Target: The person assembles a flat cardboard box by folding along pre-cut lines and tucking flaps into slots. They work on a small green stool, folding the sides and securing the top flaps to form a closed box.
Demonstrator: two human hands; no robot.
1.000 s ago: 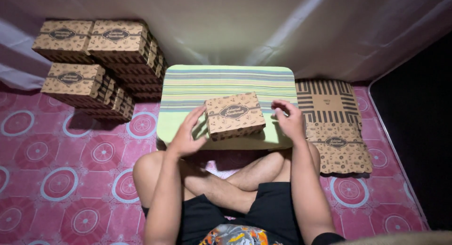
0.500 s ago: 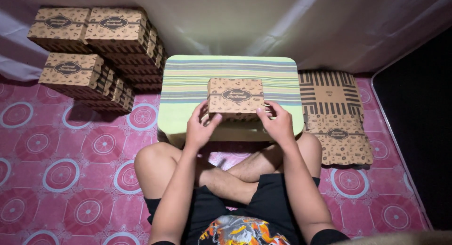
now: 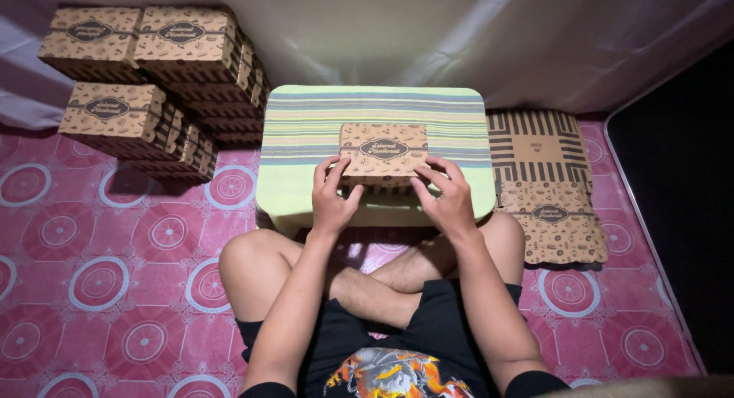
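Sitting cross-legged, the person holds a brown printed box (image 3: 383,152) on the striped worktop (image 3: 306,126); the left hand (image 3: 333,200) and right hand (image 3: 446,199) each keep a closed grip on its near corners.

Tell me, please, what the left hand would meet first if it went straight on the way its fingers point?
The left hand already touches the box on the low table; pushing on up-frame, it would press into that box. Beyond lie bare striped tabletop and the white sheet, though depth is unclear.
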